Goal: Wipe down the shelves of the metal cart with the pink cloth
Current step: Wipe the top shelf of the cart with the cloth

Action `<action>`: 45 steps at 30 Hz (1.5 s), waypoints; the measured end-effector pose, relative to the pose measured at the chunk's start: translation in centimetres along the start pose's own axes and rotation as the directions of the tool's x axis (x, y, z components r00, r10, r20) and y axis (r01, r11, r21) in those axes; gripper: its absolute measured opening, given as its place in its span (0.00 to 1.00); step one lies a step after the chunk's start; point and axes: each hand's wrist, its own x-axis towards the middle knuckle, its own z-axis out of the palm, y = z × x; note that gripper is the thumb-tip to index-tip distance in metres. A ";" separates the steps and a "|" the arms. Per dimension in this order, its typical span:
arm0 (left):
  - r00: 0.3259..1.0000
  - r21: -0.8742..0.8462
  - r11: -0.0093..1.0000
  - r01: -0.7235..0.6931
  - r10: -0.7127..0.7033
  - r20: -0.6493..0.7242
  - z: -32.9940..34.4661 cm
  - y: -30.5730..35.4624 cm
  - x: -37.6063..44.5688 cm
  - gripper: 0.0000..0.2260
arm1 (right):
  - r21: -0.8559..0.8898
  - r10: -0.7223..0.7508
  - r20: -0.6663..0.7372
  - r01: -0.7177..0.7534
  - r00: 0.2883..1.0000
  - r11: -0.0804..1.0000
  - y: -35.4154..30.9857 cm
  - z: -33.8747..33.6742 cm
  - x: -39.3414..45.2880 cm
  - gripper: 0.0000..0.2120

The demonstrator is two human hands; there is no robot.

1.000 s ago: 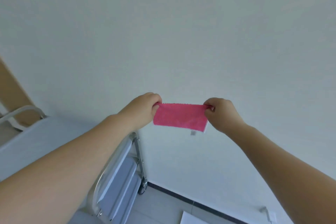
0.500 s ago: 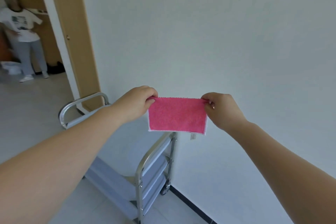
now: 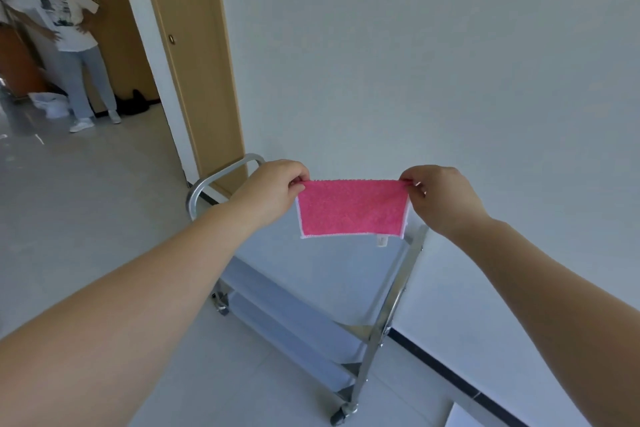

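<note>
Two hands hold pink cloth point(image 3: 351, 208) spread at centre | left hand point(image 3: 273, 192) pinches 9 o'clock corner | right hand point(image 3: 440, 198) pinches 3 o'clock corner | metal cart point(image 3: 311, 284) below, 6 o'clock | bystander point(image 3: 65, 28) at 10 o'clock doorway.

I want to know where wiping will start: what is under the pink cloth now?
The metal cart's top shelf lies below the square pink cloth, not touching. The cloth hides the shelf's far part.
</note>
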 end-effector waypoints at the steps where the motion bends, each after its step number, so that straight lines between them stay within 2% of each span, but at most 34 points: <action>1: 1.000 0.001 1.000 -0.009 0.009 0.012 0.3 -1.1 0.4 0.05 | -0.029 0.023 0.011 -0.023 1.000 0.999 -0.3 0.7 0.2 0.11; 6: 0.997 -0.046 0.998 -0.046 0.049 0.062 3.5 -4.5 4.2 0.05 | -0.140 0.128 0.063 -0.118 0.990 0.983 1.1 3.6 1.9 0.11; 11: 0.982 -0.061 0.993 -0.098 0.107 0.157 7.8 -6.2 10.1 0.05 | -0.175 0.228 0.059 -0.215 0.972 0.961 5.6 5.8 4.6 0.10; 16: 0.970 -0.041 0.989 -0.142 0.147 0.191 10.4 -7.4 16.6 0.04 | -0.192 0.331 0.034 -0.319 0.943 0.928 9.5 7.6 8.2 0.11; 22: 0.930 0.013 0.947 -0.320 0.311 0.198 12.9 -9.4 21.4 0.05 | -0.260 0.418 0.061 -0.390 0.906 0.883 11.7 9.9 10.4 0.11; 26: 0.883 0.006 0.913 -0.408 0.393 0.256 15.7 -12.3 22.7 0.04 | -0.293 0.508 0.092 -0.464 0.857 0.836 11.7 12.9 10.0 0.11; 31: 0.792 -0.133 0.897 -0.422 0.436 0.427 19.4 -17.3 20.9 0.04 | -0.382 0.631 0.179 -0.538 0.755 0.752 9.4 18.7 6.9 0.10; 34: 0.684 -0.279 0.883 -0.379 0.470 0.558 21.2 -20.6 18.8 0.05 | -0.435 0.723 0.316 -0.583 0.615 0.686 7.3 22.1 4.3 0.11; 36: 0.631 -0.347 0.867 -0.358 0.499 0.594 22.4 -22.5 17.7 0.06 | -0.486 0.764 0.380 -0.591 0.521 0.644 6.5 24.2 3.0 0.14; 38: 0.617 -0.356 0.855 -0.376 0.518 0.593 23.9 -24.0 16.9 0.07 | -0.539 0.805 0.369 -0.599 0.465 0.592 6.5 25.9 2.4 0.15; 42: 0.647 -0.292 0.867 -0.404 0.497 0.578 27.0 -26.5 14.9 0.12 | -0.621 0.872 0.328 -0.613 0.363 0.489 6.7 29.0 0.6 0.12; 45: 0.583 -0.244 0.819 -0.519 0.548 0.600 29.4 -27.9 12.3 0.16 | -0.621 0.867 0.388 -0.607 0.313 0.497 6.0 32.1 -1.3 0.12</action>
